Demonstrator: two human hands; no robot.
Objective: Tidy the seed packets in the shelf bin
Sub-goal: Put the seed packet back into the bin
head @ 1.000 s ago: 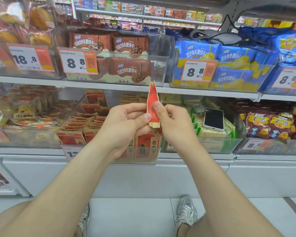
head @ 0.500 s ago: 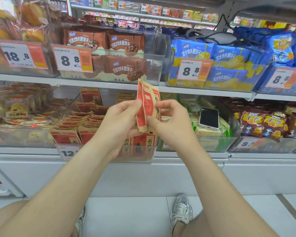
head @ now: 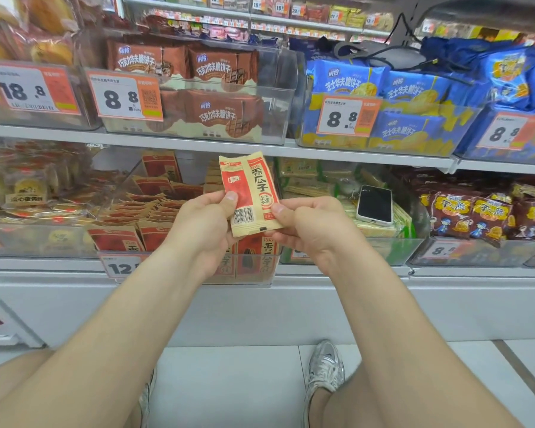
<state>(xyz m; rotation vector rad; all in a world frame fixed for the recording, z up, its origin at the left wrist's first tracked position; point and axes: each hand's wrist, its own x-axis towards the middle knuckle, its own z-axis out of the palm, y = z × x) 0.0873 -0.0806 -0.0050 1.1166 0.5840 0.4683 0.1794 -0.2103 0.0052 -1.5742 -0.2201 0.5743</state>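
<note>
A red and tan seed packet (head: 250, 193) is held upright in front of the lower shelf, its printed face and barcode toward me. My left hand (head: 204, 223) pinches its lower left edge with the thumb on top. My right hand (head: 309, 225) pinches its lower right corner. Behind and below sits the clear shelf bin (head: 254, 273), with several like seed packets (head: 155, 208) lying in loose, leaning rows and two standing at its front wall.
A phone (head: 375, 205) lies on green packets in the bin to the right. Brown biscuit packs (head: 198, 88) and blue packs (head: 383, 97) fill the shelf above. The shelf edge (head: 198, 143) runs just above the packet. White floor and my shoes are below.
The packet has turned from edge-on to face-on between my hands. Both hands stayed in front of the bin.
</note>
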